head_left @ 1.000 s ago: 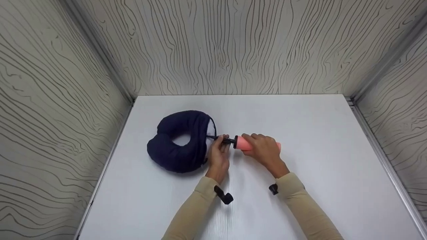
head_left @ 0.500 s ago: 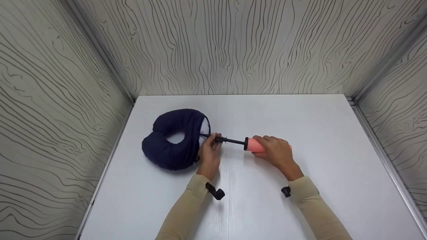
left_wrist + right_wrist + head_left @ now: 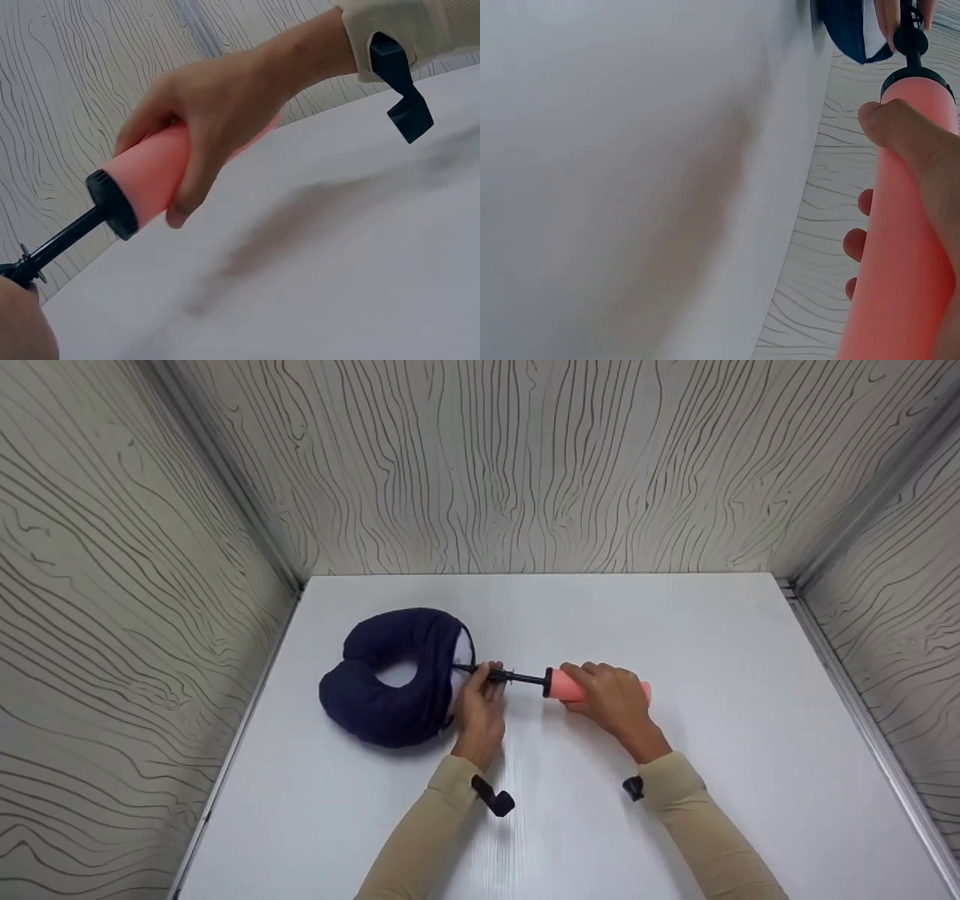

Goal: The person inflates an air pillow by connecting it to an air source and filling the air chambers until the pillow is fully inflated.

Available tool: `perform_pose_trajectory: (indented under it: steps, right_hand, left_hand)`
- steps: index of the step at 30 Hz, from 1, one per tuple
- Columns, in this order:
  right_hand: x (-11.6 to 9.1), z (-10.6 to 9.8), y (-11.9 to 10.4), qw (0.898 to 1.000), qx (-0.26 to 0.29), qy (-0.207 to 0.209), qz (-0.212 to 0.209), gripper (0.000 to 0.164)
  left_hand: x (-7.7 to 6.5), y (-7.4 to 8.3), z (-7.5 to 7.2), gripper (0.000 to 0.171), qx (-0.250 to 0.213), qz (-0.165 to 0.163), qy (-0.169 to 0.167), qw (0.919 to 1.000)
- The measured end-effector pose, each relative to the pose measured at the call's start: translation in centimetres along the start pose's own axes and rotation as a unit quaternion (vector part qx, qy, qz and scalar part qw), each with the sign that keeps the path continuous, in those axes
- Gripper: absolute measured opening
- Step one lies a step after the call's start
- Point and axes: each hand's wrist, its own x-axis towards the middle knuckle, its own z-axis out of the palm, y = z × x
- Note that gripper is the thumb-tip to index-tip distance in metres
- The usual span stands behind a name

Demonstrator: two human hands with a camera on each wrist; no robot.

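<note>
My right hand (image 3: 613, 701) grips the pink barrel of a hand pump (image 3: 904, 217), its fingers wrapped round it in the right wrist view. From the barrel's black end cap (image 3: 111, 204) a black rod (image 3: 529, 679) runs left to my left hand (image 3: 481, 712). Thumb and fingers of that hand pinch the black fitting at the rod's end. A navy U-shaped neck pillow (image 3: 390, 716) lies just left of it, showing a white patch on its right side. A thin black piece (image 3: 463, 667) reaches from the pinched fitting to that patch; the joint itself is too small to make out.
The white table (image 3: 750, 697) spreads to both sides and in front of the hands. Wood-patterned panels (image 3: 525, 465) stand behind it and at left and right. A black wrist mount (image 3: 495, 796) sits on the left sleeve, and another black mount (image 3: 634, 788) on the right.
My right hand moved right with the barrel, baring more of the rod, then came slightly back left. The left hand and pillow shifted a little left, then slightly back right.
</note>
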Motion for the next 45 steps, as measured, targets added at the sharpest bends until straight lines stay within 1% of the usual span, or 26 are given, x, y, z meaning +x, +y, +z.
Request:
perform_pose_trajectory:
  steps: [4,9,13,17,22,26,29,33,37,40,45]
  right_hand:
    - [1.0,0.3,-1.1,1.0,-0.004,0.009,-0.009,0.061]
    - [1.8,0.7,-1.7,0.999,-0.01,0.022,-0.023,0.061]
    - [1.9,1.0,-1.9,0.999,-0.019,0.03,-0.028,0.06]
    - [1.7,1.1,-1.9,0.999,-0.024,0.029,-0.032,0.06]
    - [1.6,1.1,-1.9,0.999,-0.017,0.017,-0.031,0.061]
    - [1.6,1.1,-2.0,0.999,-0.008,0.007,-0.039,0.061]
    - [1.8,1.0,-2.2,0.999,0.001,-0.005,-0.036,0.061]
    - [2.1,0.8,-2.4,0.999,-0.009,-0.024,-0.03,0.062]
    - [2.4,0.8,-2.7,0.998,-0.034,-0.038,-0.037,0.07]
    - [2.6,0.8,-2.9,0.997,-0.042,-0.046,-0.044,0.073]
    - [3.1,0.8,-3.3,0.995,-0.032,-0.067,-0.064,0.069]
  left_hand:
    - [-0.4,-0.7,0.2,0.005,0.006,-0.001,-0.003,1.0]
    - [-0.6,-1.3,0.4,0.006,0.014,-0.007,-0.017,0.9997]
    - [-0.7,-1.7,0.3,0.008,0.015,-0.012,-0.02,0.9996]
    - [-0.7,-1.7,0.2,0.008,0.019,-0.013,-0.025,0.9994]
    - [-0.7,-1.5,0.2,0.006,0.031,-0.027,-0.024,0.9989]
    - [-0.5,-1.2,0.2,0.006,0.032,-0.032,-0.011,0.9989]
    - [-0.3,-1.0,0.2,0.006,0.032,-0.033,-0.004,0.9989]
    - [0.0,-0.9,0.2,0.006,0.028,-0.036,0.004,0.9989]
    - [0.2,-0.8,0.2,0.006,0.024,-0.038,0.012,0.9989]
    - [0.2,-0.7,0.2,0.005,0.02,-0.038,0.011,0.999]
    - [0.2,-0.5,0.2,0.005,0.006,-0.05,-0.002,0.9987]
